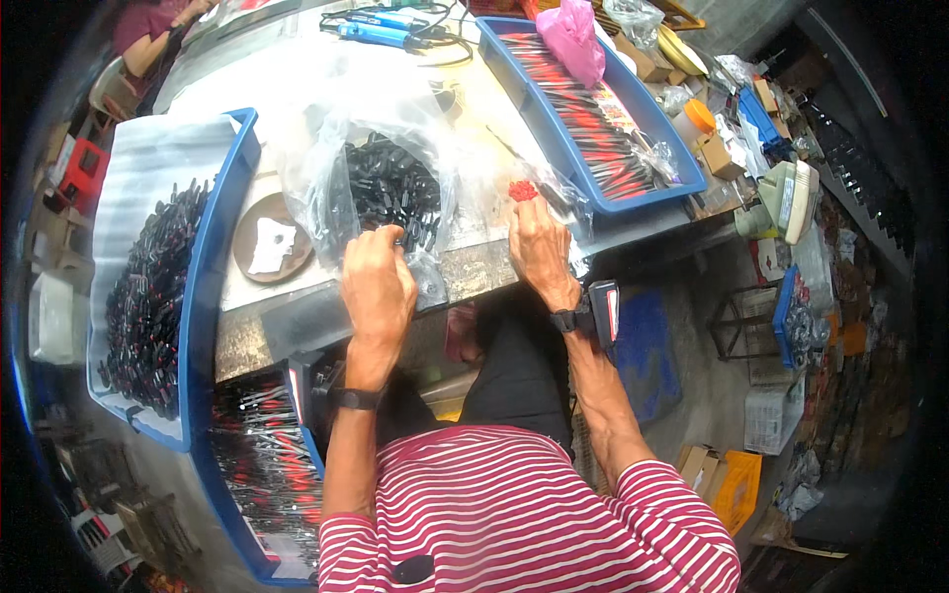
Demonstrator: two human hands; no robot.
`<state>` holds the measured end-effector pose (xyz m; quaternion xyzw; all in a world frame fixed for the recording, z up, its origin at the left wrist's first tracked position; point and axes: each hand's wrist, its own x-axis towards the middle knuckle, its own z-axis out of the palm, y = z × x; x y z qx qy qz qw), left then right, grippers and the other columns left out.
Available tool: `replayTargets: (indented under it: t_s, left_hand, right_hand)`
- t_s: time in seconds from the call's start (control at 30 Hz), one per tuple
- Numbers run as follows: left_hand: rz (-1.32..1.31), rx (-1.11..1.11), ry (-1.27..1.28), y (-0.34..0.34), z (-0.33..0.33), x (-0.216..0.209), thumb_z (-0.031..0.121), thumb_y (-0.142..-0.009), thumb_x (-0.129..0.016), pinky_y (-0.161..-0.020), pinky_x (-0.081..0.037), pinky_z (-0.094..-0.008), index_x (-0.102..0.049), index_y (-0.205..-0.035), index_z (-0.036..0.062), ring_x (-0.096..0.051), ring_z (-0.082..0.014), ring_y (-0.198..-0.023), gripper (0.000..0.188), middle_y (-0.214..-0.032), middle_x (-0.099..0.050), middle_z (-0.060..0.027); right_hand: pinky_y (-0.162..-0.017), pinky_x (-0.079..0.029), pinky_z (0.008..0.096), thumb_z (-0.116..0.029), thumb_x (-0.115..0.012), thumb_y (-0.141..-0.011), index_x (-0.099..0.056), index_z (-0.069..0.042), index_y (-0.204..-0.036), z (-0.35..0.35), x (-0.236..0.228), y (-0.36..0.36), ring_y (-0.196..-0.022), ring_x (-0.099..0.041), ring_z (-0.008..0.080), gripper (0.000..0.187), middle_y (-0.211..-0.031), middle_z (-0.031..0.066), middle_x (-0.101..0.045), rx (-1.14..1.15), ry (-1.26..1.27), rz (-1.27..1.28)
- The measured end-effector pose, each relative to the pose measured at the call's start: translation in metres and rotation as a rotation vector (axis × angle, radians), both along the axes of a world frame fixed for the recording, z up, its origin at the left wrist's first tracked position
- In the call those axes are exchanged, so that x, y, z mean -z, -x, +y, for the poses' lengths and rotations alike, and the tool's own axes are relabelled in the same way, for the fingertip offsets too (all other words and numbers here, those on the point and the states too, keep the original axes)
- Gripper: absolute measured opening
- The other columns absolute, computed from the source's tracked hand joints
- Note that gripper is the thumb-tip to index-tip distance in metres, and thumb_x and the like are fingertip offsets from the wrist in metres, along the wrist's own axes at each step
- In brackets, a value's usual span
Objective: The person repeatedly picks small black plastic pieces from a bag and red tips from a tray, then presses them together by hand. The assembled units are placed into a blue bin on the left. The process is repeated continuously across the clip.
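Note:
At the near edge of the worktable, my left hand is closed, fingers curled in front of a clear plastic bag. Inside the bag lies a heap of small black plastic parts. Whatever the left fingers pinch is too small to make out. To the right, my right hand is also closed, its knuckles up. A small cluster of red pieces shows right at its fingers; I cannot tell whether it is held or lies on the table.
Left stands a blue tray of black parts; below it, another blue tray holds red and metallic pieces. A brown round dish sits beside the bag. Far right, a blue tray holds red-and-black pieces. Blue handheld tools lie behind. A person sits far left.

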<state>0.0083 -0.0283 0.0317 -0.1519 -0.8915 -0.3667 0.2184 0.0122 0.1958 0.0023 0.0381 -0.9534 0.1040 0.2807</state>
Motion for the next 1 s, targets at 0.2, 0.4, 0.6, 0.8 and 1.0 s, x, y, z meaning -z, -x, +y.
replayTargets:
  t_s: [0.2,0.4,0.6,0.8,1.0]
  left_hand:
    - [-0.077,-0.135,0.230,0.004,0.013,-0.001,0.012,-0.078,-0.066,-0.070,-0.046,-0.0392,-0.059,-0.087,0.0058,-0.055,-0.0275,-0.085,0.013,-0.084,-0.056,-0.0098]
    - [-0.048,-0.160,0.286,0.008,0.021,0.007,0.014,-0.074,-0.069,-0.070,-0.046,-0.0385,-0.056,-0.082,0.0045,-0.053,-0.0281,-0.085,0.018,-0.084,-0.052,-0.0099]
    - [0.040,-0.170,0.178,0.008,0.018,0.012,0.009,-0.076,-0.065,-0.070,-0.045,-0.0386,-0.056,-0.090,0.0043,-0.054,-0.0278,-0.087,0.018,-0.087,-0.054,-0.0107]
    - [0.079,-0.035,-0.198,-0.003,0.017,-0.009,0.001,-0.081,-0.059,-0.066,-0.046,-0.0404,-0.053,-0.099,-0.0015,-0.057,-0.0352,-0.077,0.018,-0.086,-0.060,-0.0176]
    - [-0.236,0.301,-0.468,-0.040,0.027,-0.026,0.006,-0.090,-0.054,-0.071,-0.048,-0.0261,-0.061,-0.110,-0.0001,-0.061,-0.0144,-0.079,0.022,-0.092,-0.065,-0.0087]
  right_hand:
    - [-0.057,-0.047,0.0436,-0.004,-0.055,-0.083,-0.053,-0.001,-0.086,0.001,0.004,-0.002,-0.068,-0.058,0.0371,0.004,-0.084,0.0176,-0.055,0.016,0.104,0.034]
    - [-0.061,-0.046,0.0450,-0.003,-0.054,-0.084,-0.053,-0.001,-0.087,0.000,-0.001,-0.004,-0.071,-0.058,0.0389,0.004,-0.081,0.0183,-0.057,0.026,0.258,0.087]
    - [-0.061,-0.046,0.0372,-0.003,-0.053,-0.084,-0.056,0.001,-0.089,-0.006,-0.013,-0.014,-0.065,-0.057,0.0295,0.007,-0.079,0.0171,-0.060,-0.045,0.492,0.099]
    - [-0.062,-0.043,0.0261,-0.006,-0.055,-0.086,-0.058,0.002,-0.091,-0.020,-0.028,-0.023,-0.067,-0.050,0.0106,0.010,-0.076,0.0059,-0.059,-0.062,0.824,-0.096]
    - [-0.064,-0.043,0.0238,-0.009,-0.058,-0.087,-0.060,0.002,-0.092,-0.040,-0.043,-0.037,-0.071,-0.050,0.0077,0.012,-0.078,0.0008,-0.058,-0.140,1.026,-0.239]
